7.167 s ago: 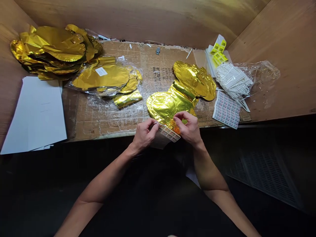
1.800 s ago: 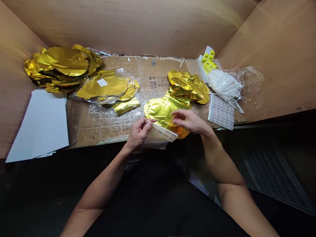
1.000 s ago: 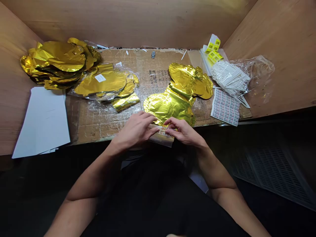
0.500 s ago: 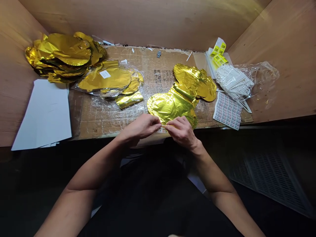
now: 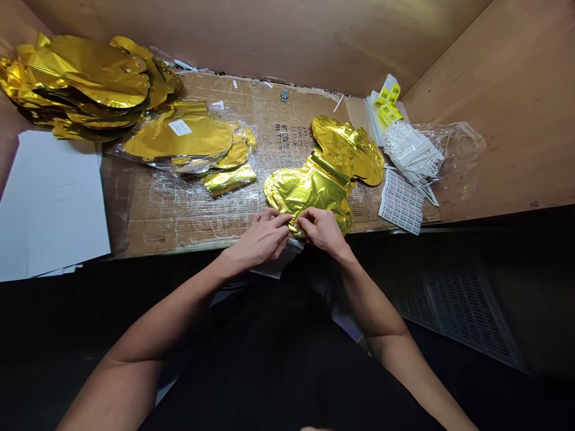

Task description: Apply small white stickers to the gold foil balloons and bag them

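A stack of flat gold foil balloons point(image 5: 309, 188) lies at the front edge of the bench, its lower tip between my two hands. My left hand point(image 5: 265, 238) is closed over a white sticker sheet point(image 5: 284, 261) that hangs past the edge, and its index finger reaches onto the foil tip. With thumb and index finger together, my right hand point(image 5: 324, 228) pinches the foil at that same tip. Whether a small sticker is between those fingertips cannot be made out.
Left stand a pile of gold foil balloons point(image 5: 90, 72), bagged ones point(image 5: 197, 140) and white sheets point(image 5: 58, 197). Right lie white sticks point(image 5: 415, 149) in clear plastic, yellow barcode labels point(image 5: 389, 103) and another sticker sheet point(image 5: 401, 202). Cardboard point(image 5: 179, 209) covers the bench; wooden walls enclose it.
My hands have shifted from pinching close together over the stickers onto the foil tip. The sticker sheet now hangs lower under my left hand. The view has moved slightly.
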Motion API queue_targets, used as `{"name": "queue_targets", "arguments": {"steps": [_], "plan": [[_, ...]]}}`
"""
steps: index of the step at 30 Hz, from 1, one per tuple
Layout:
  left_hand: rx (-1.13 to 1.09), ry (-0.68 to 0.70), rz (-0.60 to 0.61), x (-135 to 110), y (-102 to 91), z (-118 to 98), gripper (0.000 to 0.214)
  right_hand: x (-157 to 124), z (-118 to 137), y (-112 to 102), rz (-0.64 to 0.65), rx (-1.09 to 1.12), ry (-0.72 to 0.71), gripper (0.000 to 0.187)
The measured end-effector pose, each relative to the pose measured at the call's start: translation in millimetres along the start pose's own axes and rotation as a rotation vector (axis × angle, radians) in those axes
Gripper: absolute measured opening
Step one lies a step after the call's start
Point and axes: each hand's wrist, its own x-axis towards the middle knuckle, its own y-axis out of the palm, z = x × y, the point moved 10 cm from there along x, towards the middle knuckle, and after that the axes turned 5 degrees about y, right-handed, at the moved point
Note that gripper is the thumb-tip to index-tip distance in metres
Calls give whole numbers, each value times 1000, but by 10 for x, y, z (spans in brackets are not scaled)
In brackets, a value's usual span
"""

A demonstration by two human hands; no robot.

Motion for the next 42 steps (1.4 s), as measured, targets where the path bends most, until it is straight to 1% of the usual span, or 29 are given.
{"name": "queue_targets", "arguments": {"steps": [4,6,7,9,12,14,15,16,18,20,25,28,30,32,33,34,36,38,39,41,42], "plan": [[-29,6,20,-36,-11,18,23,20,-10,-12,-16,76,-6,23],[-62,22,10,-49,-12,23,22,42,26,-12,-21,41,-7,22],[-74,28,5,-55,-2,29,22,56,55,-2,-23,-15,-5,21],[-97,33,-5,-64,29,44,23,78,125,16,-41,-198,0,19],[-127,24,-18,-71,80,77,22,73,201,-52,-138,-513,12,21],[-125,22,-18,-73,104,97,22,48,214,-140,-215,-617,0,26],[-117,24,-16,-75,111,105,22,40,213,-156,-222,-623,-30,28],[-110,29,-13,-79,114,111,22,37,207,-146,-204,-608,-73,28],[-107,44,-8,-88,108,114,23,45,182,-69,-117,-552,-168,27],[-124,61,-2,-96,96,94,23,75,128,3,-40,-513,-208,24],[-144,113,13,-97,107,-59,20,210,1,33,47,-375,-137,25],[-97,100,21,-90,162,-81,20,276,9,-39,58,-262,-109,25],[-72,99,28,-89,197,-65,20,316,30,-121,60,-207,-91,29],[-58,112,31,-92,212,-44,20,339,84,-219,52,-196,-103,32],[-54,120,31,-94,211,-34,21,336,125,-249,58,-211,-128,30],[-53,126,29,-96,206,-23,21,322,168,-247,83,-238,-162,27],[-54,132,25,-101,190,-8,22,268,218,-173,163,-298,-225,21],[-55,136,25,-105,182,-9,22,225,200,-79,229,-303,-244,20],[-52,137,25,-108,182,-12,22,225,178,-58,240,-280,-240,23],[-47,134,27,-115,189,-18,23,291,123,-99,226,-214,-217,28],[-51,131,28,-117,193,-18,23,358,88,-158,224,-191,-196,29]]}}
